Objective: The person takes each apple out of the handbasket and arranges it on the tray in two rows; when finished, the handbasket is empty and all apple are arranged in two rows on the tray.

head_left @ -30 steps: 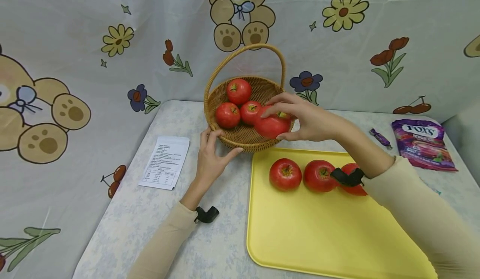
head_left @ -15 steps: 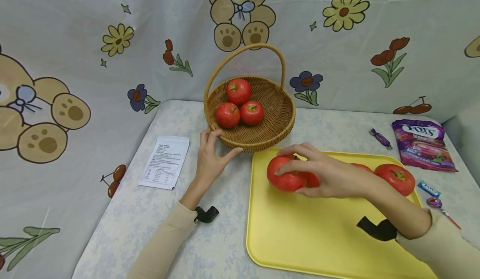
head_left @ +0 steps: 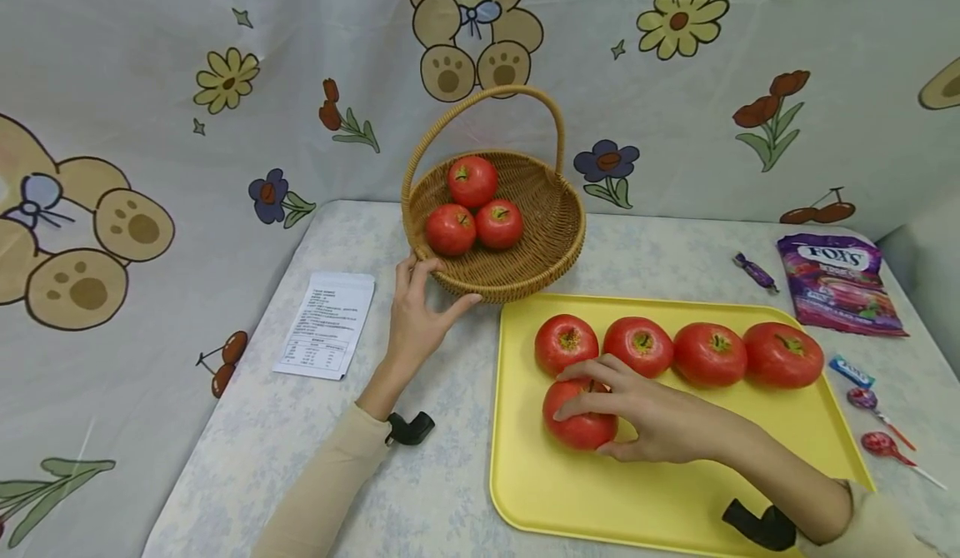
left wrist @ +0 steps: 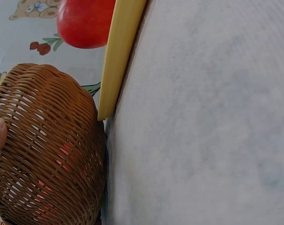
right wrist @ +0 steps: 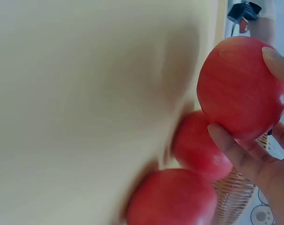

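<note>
My right hand (head_left: pixel 652 416) grips a red apple (head_left: pixel 573 420) at the left part of the yellow tray (head_left: pixel 645 500). In the right wrist view, thumb and fingers curl round this held apple (right wrist: pixel 240 89); a shadow falls on the tray beside it. Behind it, several more apples (head_left: pixel 708 354) stand in a row along the tray's far side. My left hand (head_left: pixel 416 321) holds the near left rim of a wicker basket (head_left: pixel 551 225), fingers at the rim and thumb against its front. Three apples (head_left: pixel 474 181) lie in the basket's left half. The left wrist view shows the basket's woven outside (left wrist: pixel 48 140).
A white printed packet (head_left: pixel 326 325) lies on the table left of the basket. Right of the tray are a purple sweets bag (head_left: pixel 840 283), wrapped sweets (head_left: pixel 755 273) and two lollipops (head_left: pixel 881 444). A patterned cloth (head_left: pixel 337 42) hangs behind.
My right hand has carried the apple out of the basket and down onto or just over the tray, nearer to me than the row. My left hand has stayed at the basket rim.
</note>
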`<state>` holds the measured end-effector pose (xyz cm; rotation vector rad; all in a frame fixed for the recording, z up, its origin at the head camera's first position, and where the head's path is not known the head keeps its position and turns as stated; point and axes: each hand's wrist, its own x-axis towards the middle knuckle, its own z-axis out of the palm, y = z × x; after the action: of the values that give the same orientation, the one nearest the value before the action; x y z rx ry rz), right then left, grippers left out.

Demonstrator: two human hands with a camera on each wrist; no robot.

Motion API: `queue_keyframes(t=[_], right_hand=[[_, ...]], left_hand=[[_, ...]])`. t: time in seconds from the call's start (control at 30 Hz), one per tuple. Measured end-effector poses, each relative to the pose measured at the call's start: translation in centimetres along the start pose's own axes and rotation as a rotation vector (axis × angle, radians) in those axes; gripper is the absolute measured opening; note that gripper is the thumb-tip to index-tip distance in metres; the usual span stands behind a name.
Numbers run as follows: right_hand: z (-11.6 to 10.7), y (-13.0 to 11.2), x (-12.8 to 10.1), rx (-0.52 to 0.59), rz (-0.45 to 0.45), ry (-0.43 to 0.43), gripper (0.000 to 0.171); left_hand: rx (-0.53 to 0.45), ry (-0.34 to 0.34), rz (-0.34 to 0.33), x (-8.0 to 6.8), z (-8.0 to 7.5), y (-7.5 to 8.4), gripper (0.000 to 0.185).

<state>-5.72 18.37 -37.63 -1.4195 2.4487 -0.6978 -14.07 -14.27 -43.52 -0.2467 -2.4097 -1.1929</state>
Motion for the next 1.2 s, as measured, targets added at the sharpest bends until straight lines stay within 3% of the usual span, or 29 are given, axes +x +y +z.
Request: queue_keyframes(t=[0.33,0.73,1.2], right_hand=[[1.9,0.0,0.1,-0.016,-0.025,0.005,0.062],[1.8,-0.3,0.2,-0.163,-0.061,-0.006,0.062],[1.9,-0.5,0.1,-0.24,-0.055,0.005,0.072]], left_hand=[[0.006,-0.006,-0.013,-0.2,0.1,-0.2,0.062],[0.01,0.003,-0.008,-0.1,-0.2,-0.1,0.061],[0.002,0.01,0.012,-0.1,0.0,-0.2,0.06]])
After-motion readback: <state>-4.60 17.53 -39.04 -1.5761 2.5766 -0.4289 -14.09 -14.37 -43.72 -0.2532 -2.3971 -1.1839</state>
